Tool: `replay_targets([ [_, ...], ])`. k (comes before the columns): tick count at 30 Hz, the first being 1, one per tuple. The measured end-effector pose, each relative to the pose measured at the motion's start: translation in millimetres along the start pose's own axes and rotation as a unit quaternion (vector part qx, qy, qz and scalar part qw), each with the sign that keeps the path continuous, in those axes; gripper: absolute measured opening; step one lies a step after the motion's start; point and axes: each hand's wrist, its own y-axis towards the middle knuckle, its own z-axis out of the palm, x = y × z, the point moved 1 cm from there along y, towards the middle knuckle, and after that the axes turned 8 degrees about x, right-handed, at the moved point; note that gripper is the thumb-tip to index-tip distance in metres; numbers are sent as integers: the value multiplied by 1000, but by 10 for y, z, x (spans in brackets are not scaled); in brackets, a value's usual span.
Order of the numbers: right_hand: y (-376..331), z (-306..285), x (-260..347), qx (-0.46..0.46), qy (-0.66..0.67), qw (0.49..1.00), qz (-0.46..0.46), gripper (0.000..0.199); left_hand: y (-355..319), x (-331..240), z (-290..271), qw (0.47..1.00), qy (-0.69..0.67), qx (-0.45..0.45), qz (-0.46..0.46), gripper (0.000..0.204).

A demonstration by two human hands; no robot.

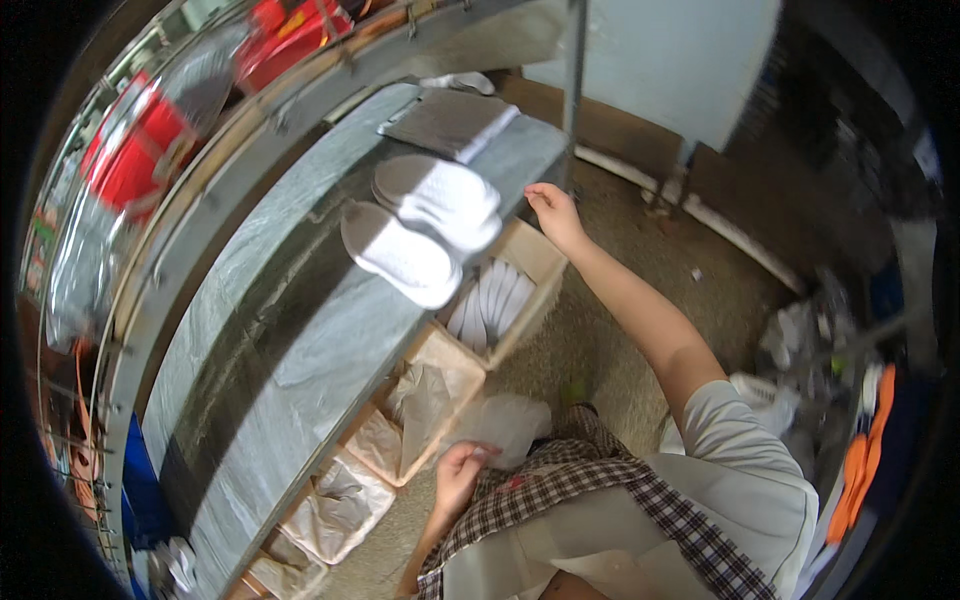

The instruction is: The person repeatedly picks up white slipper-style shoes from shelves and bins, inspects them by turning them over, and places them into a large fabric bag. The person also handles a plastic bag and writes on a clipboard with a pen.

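Low in front of my body, my left hand is closed on the edge of a thin translucent plastic bag. My right hand is held out by the bench's far right edge, its fingers bent and drawn together; whatever they hold, if anything, is too small to make out. Just left of it, white shoe soles lie in two side-by-side groups on the grey bench. Below the bench edge, a cream bin holds several white soles standing on edge.
More cream bins lined with plastic stand along the bench's near side. A flat grey-brown pad lies at the bench's far end. Red packages in clear plastic fill a rack at left. An upright metal post rises at the far corner.
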Motion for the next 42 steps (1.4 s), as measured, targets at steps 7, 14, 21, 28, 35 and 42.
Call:
replay_targets([
  [7, 2032, 193, -470, 110, -297, 948, -36, 42, 736, -98, 705, 977, -67, -198, -38, 13],
  [14, 2709, 576, -639, 224, -459, 857, -64, 90, 1157, -161, 1045, 977, -28, -200, -70, 15],
  [21, 2166, 97, -453, 287, -466, 836, -27, 93, 1339, -53, 1177, 985, -29, -166, -47, 15],
  [28, 1282, -407, -218, 259, -476, 840, -31, 88, 1625, 56, 1146, 998, -6, -55, 28, 10],
  [35, 1111, -884, 191, 216, -288, 912, -197, 53, 2304, 1, 1142, 979, -140, -147, 26, 12],
  [42, 183, -1700, -453, 887, -96, 418, 171, 24, 3327, -131, 1268, 917, -219, -325, 75, 19],
])
